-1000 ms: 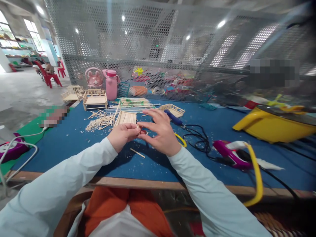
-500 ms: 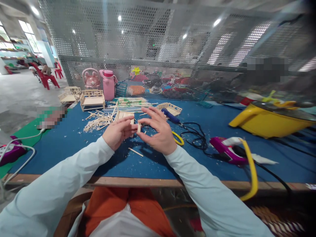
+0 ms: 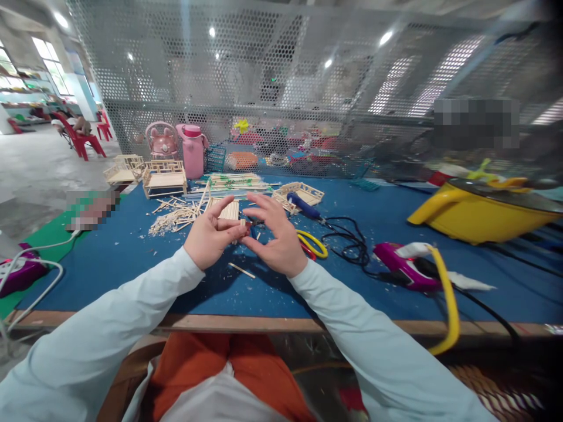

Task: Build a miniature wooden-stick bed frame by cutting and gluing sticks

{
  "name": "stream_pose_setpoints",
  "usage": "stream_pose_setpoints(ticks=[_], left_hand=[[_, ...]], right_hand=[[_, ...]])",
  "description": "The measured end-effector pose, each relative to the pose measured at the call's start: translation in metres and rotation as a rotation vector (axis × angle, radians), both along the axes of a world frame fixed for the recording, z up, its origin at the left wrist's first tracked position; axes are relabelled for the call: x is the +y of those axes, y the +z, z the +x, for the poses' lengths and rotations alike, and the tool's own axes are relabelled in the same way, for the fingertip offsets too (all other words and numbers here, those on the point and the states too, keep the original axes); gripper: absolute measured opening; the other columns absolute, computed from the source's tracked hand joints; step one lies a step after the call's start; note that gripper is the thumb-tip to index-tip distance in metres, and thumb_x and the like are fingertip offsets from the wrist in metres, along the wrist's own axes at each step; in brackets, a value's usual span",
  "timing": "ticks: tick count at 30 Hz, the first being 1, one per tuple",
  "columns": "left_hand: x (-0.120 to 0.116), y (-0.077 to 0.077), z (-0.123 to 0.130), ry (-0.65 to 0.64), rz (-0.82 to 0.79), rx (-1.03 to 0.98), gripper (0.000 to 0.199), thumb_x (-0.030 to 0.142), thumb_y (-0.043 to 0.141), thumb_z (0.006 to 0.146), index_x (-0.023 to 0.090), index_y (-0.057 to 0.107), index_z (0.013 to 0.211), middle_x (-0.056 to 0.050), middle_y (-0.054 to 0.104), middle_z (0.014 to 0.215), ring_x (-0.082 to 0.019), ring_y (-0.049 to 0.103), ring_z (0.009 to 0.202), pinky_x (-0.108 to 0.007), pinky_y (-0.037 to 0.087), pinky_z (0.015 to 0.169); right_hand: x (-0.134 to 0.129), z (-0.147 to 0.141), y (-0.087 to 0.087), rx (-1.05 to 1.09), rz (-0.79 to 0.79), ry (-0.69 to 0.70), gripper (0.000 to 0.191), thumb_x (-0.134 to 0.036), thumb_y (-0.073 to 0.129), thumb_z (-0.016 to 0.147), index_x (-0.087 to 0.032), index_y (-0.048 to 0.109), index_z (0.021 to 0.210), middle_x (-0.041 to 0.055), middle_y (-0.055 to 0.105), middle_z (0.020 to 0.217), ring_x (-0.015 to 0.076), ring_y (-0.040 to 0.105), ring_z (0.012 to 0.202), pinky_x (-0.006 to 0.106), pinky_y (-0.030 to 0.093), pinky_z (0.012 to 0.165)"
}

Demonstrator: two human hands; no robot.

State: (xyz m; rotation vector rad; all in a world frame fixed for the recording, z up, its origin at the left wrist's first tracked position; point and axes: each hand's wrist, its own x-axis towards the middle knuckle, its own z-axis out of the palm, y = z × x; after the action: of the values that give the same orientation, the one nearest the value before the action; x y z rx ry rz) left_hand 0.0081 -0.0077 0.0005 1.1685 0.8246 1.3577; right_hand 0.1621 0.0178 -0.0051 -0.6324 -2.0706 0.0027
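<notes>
Over the near middle of the blue table, my left hand [image 3: 207,239] pinches a small piece of short wooden sticks [image 3: 243,223] between thumb and fingers. My right hand [image 3: 278,240] meets it from the other side, its fingertips at the piece's right end and its upper fingers stretched out. Its exact grip is partly hidden. Just behind the hands lies a flat panel of wooden sticks [image 3: 226,209], partly covered by my left hand. One loose stick [image 3: 241,270] rests on the table in front of them.
Loose sticks and scraps [image 3: 176,217] lie left, near small wooden furniture models [image 3: 165,177] and a pink bottle [image 3: 193,151]. At right are a blue-handled tool [image 3: 303,206] with black cord, yellow-handled pliers [image 3: 314,243], a purple glue gun [image 3: 407,266] and a yellow pan [image 3: 479,211].
My left thumb and fingers have closed on the small stick piece, which my right hand held upright before. It is now turned and sits lower between both hands.
</notes>
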Motion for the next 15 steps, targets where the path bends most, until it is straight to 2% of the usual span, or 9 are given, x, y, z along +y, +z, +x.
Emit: stream_pose_setpoints(ticks=[4, 8, 11, 14, 15], left_hand=[[-0.0012, 0.0014, 0.0009, 0.009, -0.012, -0.040, 0.094, 0.022, 0.080, 0.052, 0.012, 0.034, 0.133, -0.002, 0.072, 0.068, -0.017, 0.067, 0.070, -0.027, 0.050, 0.065], [-0.0009, 0.0014, 0.0008, 0.019, -0.009, -0.037, 0.090, 0.023, 0.080, 0.053, 0.013, 0.037, 0.132, -0.003, 0.072, 0.069, -0.017, 0.067, 0.070, -0.027, 0.050, 0.068], [0.0011, 0.0006, 0.0001, 0.033, 0.000, -0.024, 0.088, 0.023, 0.080, 0.053, 0.013, 0.038, 0.131, -0.002, 0.072, 0.069, -0.015, 0.067, 0.067, -0.028, 0.050, 0.070], [0.0037, -0.0003, -0.0010, 0.052, -0.006, -0.012, 0.088, 0.023, 0.079, 0.054, 0.013, 0.038, 0.131, -0.002, 0.072, 0.068, -0.015, 0.067, 0.066, -0.027, 0.050, 0.069], [0.0046, -0.0006, -0.0014, 0.056, -0.010, -0.010, 0.088, 0.022, 0.079, 0.054, 0.012, 0.038, 0.131, -0.002, 0.072, 0.067, -0.015, 0.067, 0.066, -0.027, 0.050, 0.069]], right_hand=[[0.0020, -0.0002, -0.0015, 0.061, -0.012, 0.043, 0.052, -0.032, 0.069, 0.066, -0.024, 0.046, 0.112, 0.0113, 0.052, 0.126, 0.0247, 0.043, 0.120, 0.046, 0.031, 0.101], [0.0009, 0.0004, -0.0022, 0.095, -0.059, 0.063, 0.049, -0.029, 0.066, 0.066, -0.023, 0.044, 0.109, 0.0118, 0.052, 0.122, 0.0252, 0.046, 0.116, 0.045, 0.034, 0.098], [-0.0010, 0.0018, -0.0018, 0.152, -0.104, 0.079, 0.039, -0.024, 0.058, 0.070, -0.021, 0.046, 0.107, 0.0111, 0.054, 0.117, 0.0237, 0.051, 0.109, 0.041, 0.038, 0.094], [0.0005, 0.0058, -0.0003, 0.173, -0.188, -0.005, 0.011, -0.027, 0.047, 0.080, -0.020, 0.055, 0.083, 0.0058, 0.062, 0.086, 0.0198, 0.058, 0.085, 0.036, 0.043, 0.082], [0.0027, 0.0083, 0.0004, 0.169, -0.222, -0.049, 0.017, -0.028, 0.043, 0.083, -0.020, 0.055, 0.073, 0.0041, 0.061, 0.075, 0.0181, 0.058, 0.076, 0.034, 0.044, 0.077]])
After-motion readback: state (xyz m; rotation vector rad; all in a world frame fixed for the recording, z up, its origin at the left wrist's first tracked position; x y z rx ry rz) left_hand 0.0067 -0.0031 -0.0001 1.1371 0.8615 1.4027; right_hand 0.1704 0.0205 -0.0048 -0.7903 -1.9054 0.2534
